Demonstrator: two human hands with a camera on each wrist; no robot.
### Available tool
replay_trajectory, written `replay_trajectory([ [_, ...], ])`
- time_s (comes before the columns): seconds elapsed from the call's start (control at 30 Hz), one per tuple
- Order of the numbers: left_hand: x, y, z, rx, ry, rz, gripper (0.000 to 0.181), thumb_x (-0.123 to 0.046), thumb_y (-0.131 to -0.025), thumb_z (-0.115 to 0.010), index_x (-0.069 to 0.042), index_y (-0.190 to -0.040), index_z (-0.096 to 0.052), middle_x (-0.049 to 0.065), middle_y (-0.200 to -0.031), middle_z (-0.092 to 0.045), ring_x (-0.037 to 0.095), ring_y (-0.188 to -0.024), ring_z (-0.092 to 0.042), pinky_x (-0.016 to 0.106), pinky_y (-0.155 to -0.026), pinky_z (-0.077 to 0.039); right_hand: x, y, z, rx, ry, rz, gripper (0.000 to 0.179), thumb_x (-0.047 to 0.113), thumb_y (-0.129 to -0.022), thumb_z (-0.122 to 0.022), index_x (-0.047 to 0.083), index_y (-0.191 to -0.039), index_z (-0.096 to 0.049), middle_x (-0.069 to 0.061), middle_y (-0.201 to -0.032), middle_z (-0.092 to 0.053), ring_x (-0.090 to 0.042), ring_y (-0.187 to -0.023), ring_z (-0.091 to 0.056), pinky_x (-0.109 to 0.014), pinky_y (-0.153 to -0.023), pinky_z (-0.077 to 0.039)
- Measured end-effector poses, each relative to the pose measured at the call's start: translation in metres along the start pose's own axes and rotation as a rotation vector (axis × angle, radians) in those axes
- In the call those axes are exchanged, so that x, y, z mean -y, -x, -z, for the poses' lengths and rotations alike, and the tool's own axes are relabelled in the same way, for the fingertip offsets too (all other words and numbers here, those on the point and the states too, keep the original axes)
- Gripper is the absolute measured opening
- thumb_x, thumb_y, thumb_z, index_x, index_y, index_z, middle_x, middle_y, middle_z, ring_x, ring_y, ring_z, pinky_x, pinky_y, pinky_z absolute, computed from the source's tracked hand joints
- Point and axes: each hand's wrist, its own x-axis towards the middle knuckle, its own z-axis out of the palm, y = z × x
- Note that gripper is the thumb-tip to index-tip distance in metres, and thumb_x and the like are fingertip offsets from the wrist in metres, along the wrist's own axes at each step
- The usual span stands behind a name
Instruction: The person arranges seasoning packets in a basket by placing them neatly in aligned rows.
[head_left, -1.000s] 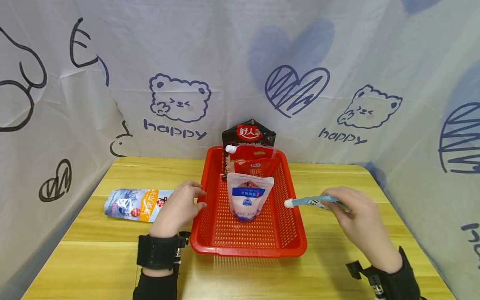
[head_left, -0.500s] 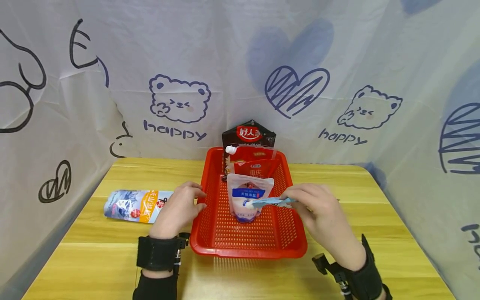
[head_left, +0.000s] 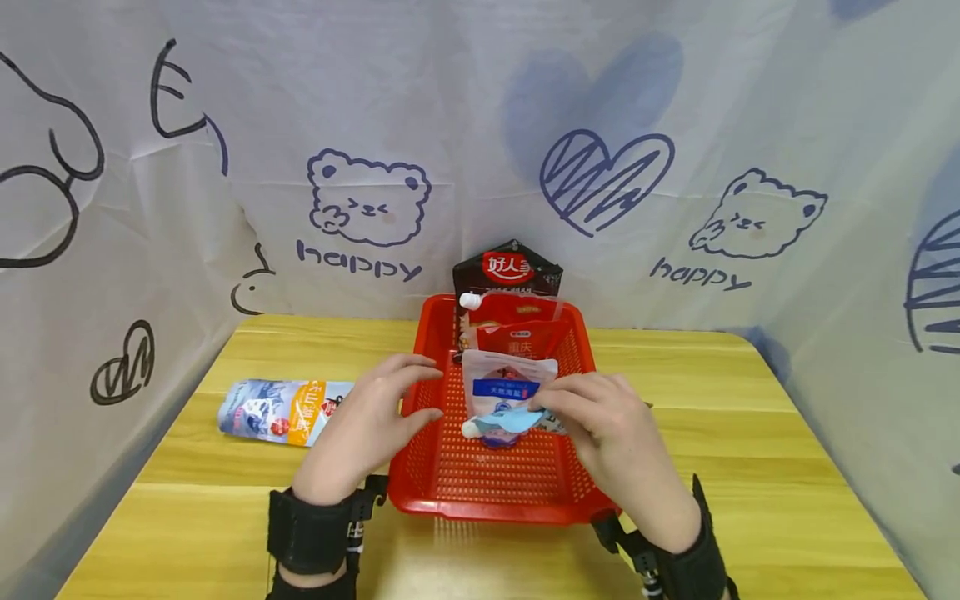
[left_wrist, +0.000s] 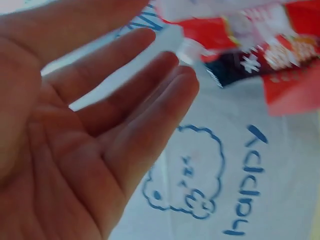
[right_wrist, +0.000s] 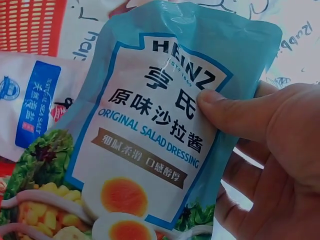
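My right hand [head_left: 611, 425] pinches the upper edge of a light-blue Heinz salad dressing pouch [head_left: 510, 419] over the red plastic basket [head_left: 495, 510]. Its printed front [right_wrist: 145, 130] faces the right wrist camera, and its white cap points left in the head view. Behind it, a sea salt bag [head_left: 480, 375] stands in the basket, partly covered by the pouch. At the basket's left rim, my left hand [head_left: 371, 417] holds nothing, its fingers apart from the thumb; the left wrist view shows the bare palm [left_wrist: 65, 165].
Red pouches [head_left: 517, 333], one with a white cap, stand behind the salt, with a black packet [head_left: 506, 271] at the back. A blue, white and orange bag [head_left: 281, 410] lies on the table left of the basket. A white printed cloth [head_left: 480, 150] hangs behind.
My right hand has carried the dressing pouch left, from beside the basket to over it. My left hand has shifted slightly right, and its fingers have spread wider.
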Motion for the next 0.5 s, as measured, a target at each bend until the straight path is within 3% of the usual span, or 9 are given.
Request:
replay_trajectory([
  [0.1, -0.012, 0.004, 0.003, 0.038, -0.009, -0.043, 0.052, -0.015, -0.083, -0.089, -0.01, -0.131, -0.07, 0.006, -0.137, -0.063, 0.029, -0.123, -0.063, 0.049, -0.1, -0.056, 0.001, 0.002, -0.003, -0.007, 0.001, 0.008, 0.039, -0.006, -0.076, -0.087, 0.019, -0.105, -0.081, 0.003, -0.106, -0.077, -0.016, -0.099, -0.07, -0.038, -0.08, -0.054],
  [0.3, -0.026, 0.009, 0.003, 0.137, -0.009, -0.032, 0.062, -0.021, -0.081, -0.091, -0.014, -0.137, -0.066, 0.001, -0.138, -0.063, 0.024, -0.125, -0.062, 0.048, -0.102, -0.055, 0.001, 0.002, -0.007, -0.002, 0.011, 0.007, 0.039, -0.005, -0.074, -0.088, 0.019, -0.104, -0.081, 0.002, -0.106, -0.078, -0.016, -0.099, -0.07, -0.035, -0.075, -0.052],
  [0.5, -0.03, 0.007, -0.008, 0.141, 0.018, -0.122, 0.056, -0.018, -0.083, -0.089, -0.012, -0.134, -0.068, 0.004, -0.134, -0.067, 0.022, -0.116, -0.066, 0.044, -0.098, -0.057, 0.001, 0.0, -0.014, 0.013, -0.002, 0.025, 0.036, -0.004, -0.076, -0.088, 0.017, -0.104, -0.082, 0.001, -0.106, -0.078, -0.019, -0.101, -0.071, -0.037, -0.079, -0.054],
])
